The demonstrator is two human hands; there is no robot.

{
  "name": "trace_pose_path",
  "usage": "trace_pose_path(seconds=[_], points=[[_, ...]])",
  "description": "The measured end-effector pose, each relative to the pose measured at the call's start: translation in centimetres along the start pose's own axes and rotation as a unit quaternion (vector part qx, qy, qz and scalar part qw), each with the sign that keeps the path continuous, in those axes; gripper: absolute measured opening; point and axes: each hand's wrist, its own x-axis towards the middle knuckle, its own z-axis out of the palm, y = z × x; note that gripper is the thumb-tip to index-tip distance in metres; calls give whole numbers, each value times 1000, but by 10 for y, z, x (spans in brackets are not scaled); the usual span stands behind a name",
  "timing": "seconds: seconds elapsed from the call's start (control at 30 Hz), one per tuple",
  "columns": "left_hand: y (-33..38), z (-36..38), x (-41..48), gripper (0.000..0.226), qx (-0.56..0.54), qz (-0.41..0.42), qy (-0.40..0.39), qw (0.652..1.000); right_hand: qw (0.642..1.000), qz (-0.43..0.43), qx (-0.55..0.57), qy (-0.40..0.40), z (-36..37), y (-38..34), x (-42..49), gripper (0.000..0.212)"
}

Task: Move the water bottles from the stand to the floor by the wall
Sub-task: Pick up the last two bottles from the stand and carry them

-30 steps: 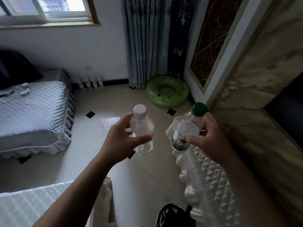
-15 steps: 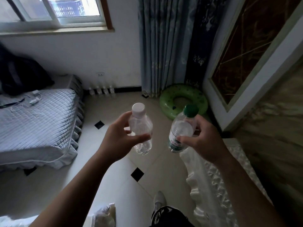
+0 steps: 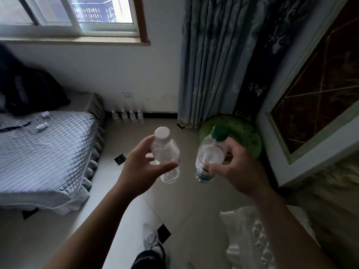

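My left hand (image 3: 140,169) grips a clear water bottle with a white cap (image 3: 165,152), held upright above the tiled floor. My right hand (image 3: 239,171) grips a second clear bottle with a green cap and green label (image 3: 208,158). Both are carried side by side at chest height. Far ahead, several small water bottles (image 3: 127,115) stand in a row on the floor against the white wall under the window. The stand with its white quilted cover (image 3: 252,239) is at the lower right, behind my right arm.
A bed with a grey quilted cover (image 3: 42,152) fills the left side. A green inflatable swim ring (image 3: 246,136) lies on the floor by the blue curtain (image 3: 209,61). A framed panel (image 3: 314,90) lines the right wall. My foot (image 3: 151,241) shows on the tiles below.
The view has moved forward and up toward the window wall; the stand has dropped to the lower right, and the row of bottles by the wall looks nearer. Both hands keep their bottles.
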Motion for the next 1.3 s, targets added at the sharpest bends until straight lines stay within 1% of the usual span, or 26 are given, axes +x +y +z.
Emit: trace_pose_path(seconds=[0.17, 0.33, 0.47, 0.7, 0.83, 0.93, 1.03, 1.17, 1.3], points=[[-27, -20, 72, 70, -23, -4, 5, 1000, 1000, 12, 15, 0, 26, -4, 75, 51], [-54, -58, 157, 71, -33, -2, -1, 999, 1000, 20, 19, 13, 61, -10, 161, 46], [-71, -97, 221, 70, -22, -3, -6, 1000, 999, 26, 23, 28, 91, -23, 230, 54], [-99, -153, 319, 67, -27, -18, -15, 999, 999, 15, 7, 49, 134, -51, 325, 45], [-110, -171, 364, 67, -33, -27, -19, 999, 999, 25, -3, 39, 146, -62, 370, 51], [-117, -179, 395, 67, -36, -30, -25, 999, 999, 28, -5, 33, 152, -64, 406, 50], [-130, -189, 437, 69, -32, -37, -23, 999, 999, 34, 7, 22, 161, -60, 457, 48], [-142, -197, 506, 69, -26, -45, -14, 999, 999, 36, 23, -3, 173, -55, 535, 50], [-150, -204, 577, 70, -24, -54, -7, 998, 999, 29, 13, -18, 181, -57, 614, 50]])
